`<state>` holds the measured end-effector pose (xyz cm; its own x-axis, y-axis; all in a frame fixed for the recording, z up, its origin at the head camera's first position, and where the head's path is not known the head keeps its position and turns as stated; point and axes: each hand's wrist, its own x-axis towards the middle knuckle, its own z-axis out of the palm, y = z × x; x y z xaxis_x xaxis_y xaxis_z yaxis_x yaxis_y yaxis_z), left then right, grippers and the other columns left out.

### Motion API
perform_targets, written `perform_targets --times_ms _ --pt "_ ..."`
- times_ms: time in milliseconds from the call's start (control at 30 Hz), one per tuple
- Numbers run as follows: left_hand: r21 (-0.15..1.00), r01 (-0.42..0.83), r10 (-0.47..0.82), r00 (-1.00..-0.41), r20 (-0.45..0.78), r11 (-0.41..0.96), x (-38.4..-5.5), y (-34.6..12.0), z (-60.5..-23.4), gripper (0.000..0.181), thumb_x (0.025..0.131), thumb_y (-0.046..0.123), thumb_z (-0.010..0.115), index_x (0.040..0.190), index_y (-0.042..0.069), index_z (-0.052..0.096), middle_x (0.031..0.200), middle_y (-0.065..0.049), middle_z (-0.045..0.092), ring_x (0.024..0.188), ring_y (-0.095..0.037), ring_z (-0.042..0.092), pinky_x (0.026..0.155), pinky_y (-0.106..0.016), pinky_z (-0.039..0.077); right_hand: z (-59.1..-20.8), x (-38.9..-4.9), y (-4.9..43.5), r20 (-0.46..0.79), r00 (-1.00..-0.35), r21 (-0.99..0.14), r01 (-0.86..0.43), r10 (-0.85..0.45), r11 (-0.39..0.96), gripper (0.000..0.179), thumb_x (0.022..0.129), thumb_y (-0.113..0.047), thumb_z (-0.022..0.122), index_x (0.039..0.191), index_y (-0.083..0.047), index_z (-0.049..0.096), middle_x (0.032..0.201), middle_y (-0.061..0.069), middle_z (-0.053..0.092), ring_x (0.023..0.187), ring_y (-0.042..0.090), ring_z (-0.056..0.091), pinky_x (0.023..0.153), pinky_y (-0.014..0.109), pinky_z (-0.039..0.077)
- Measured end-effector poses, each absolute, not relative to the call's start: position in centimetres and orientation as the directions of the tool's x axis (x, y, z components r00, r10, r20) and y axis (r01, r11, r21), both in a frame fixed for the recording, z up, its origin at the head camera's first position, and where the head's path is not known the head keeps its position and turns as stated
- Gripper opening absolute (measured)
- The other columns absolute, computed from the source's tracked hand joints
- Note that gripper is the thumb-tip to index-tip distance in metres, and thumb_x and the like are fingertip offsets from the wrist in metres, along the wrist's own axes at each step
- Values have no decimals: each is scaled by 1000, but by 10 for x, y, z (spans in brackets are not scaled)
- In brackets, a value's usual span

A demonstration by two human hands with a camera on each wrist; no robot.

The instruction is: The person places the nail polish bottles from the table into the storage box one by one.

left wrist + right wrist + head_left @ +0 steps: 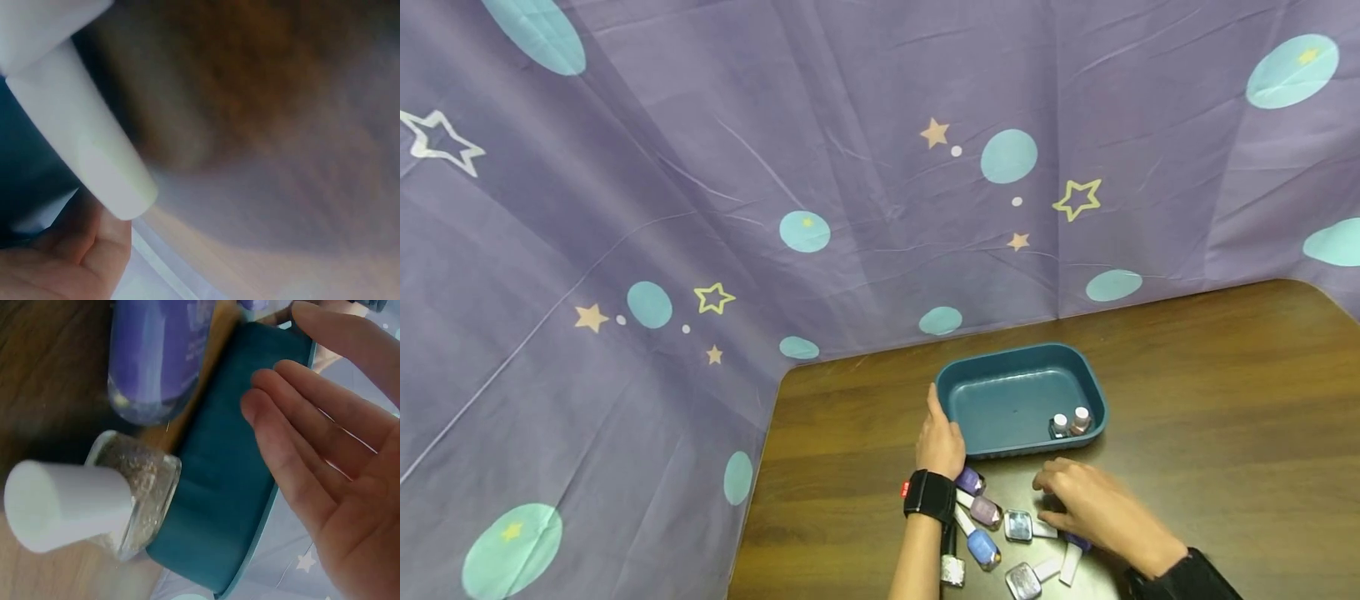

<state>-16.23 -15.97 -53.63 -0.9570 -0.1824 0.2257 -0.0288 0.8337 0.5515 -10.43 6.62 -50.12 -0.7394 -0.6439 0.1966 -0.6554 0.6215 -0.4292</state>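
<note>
Okay, nail polish bottles: the loose ones lie on the table in front of the tray. Nearest the right hand [1097, 504] are the silver-blue polish bottle [1018, 526] and the dark purple polish bottle [1078, 542]. Main risk, I'd say: a neighbour gets knocked and rolls, since white caps sit close and at odd angles, silver glitter polish bottle [1024, 581] included. Second: a cap-only grip lets the heavier glass end swing. Third: a careless set-down tips the dark polish bottle [1059, 429] or the brownish polish bottle [1080, 423], both standing close together in the tray's near right corner.

Looks: silver-blue one is squarish, glossy, on its side, long pale cap pointing right. Dark purple is partly under the hand; right wrist view shows its rounded glass end. Glitter one is clear glass with flecks.

Right hand: fingers loosely bent, apart from the thumb, nothing pinched; contact with a cap, can't tell. Teal tray [1007, 404]: mostly bare floor, raised rim. Left hand [940, 442]: forefinger straight along its left wall; other fingers poorly seen. Under that wrist, the purple polish bottle [970, 480], mauve polish bottle [985, 512] and blue polish bottle [982, 549] crowd together; a dropped forearm could shove them. Beyond: wood-grain table [835, 450], lilac star-print backdrop [865, 167].
</note>
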Motion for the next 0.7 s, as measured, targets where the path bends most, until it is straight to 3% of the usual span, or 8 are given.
perform_targets --times_ms 200,400,700 --pt "551 -33 -190 -955 230 834 -161 -159 -535 70 91 2 54 155 7 25 132 -21 62 100 -38 67 73 -53 52 -505 -105 64 200 -702 -401 -695 -684 597 24 73 -27 84 88 -13 72 84 -5 65 76 9 60 64 31 52" --pt "553 -27 -188 -953 236 833 -162 -159 -536 70 91 2 54 154 6 26 133 -22 61 99 -39 67 74 -53 52 -510 -106 62 197 -678 -435 -708 -708 557 23 71 -28 85 84 -19 69 76 -14 55 69 -2 47 56 26 41" --pt "540 -18 -172 -956 236 842 -162 -159 -533 69 91 2 55 154 5 26 130 -23 63 97 -39 67 74 -52 52 -520 -109 58 180 -654 -489 -708 -735 510 23 68 -28 85 77 -22 65 69 -17 47 63 -3 39 54 22 36"
